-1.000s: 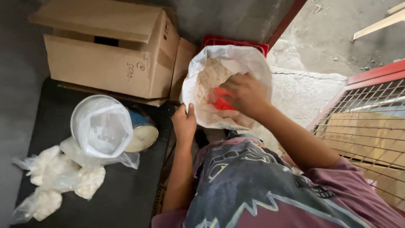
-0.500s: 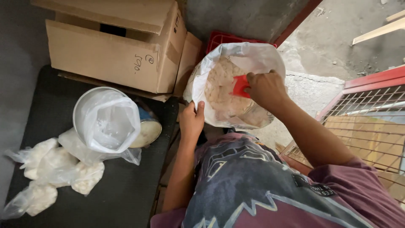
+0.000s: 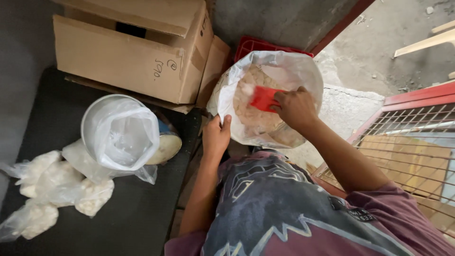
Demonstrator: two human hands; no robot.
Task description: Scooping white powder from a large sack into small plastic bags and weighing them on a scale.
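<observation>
The left hand (image 3: 216, 137) grips the near rim of the white sack (image 3: 303, 76), holding it open while the right hand (image 3: 296, 108), just beyond, clutches a red scoop (image 3: 263, 98) inside.

cardboard boxes (image 3: 128, 52): 1 | filled small bags (image 3: 47, 189): 4 | red scoops (image 3: 263, 98): 1 | sacks (image 3: 303, 71): 1

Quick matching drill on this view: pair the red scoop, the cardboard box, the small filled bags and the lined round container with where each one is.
Things:
1. red scoop
2. cardboard box
3. small filled bags
4. lined round container

Places:
A. lying at the lower left of the dark surface
B. in the right hand, inside the big white sack
C. at the top left
D. between the box and the filled bags

Pairs: 1-B, 2-C, 3-A, 4-D
</observation>
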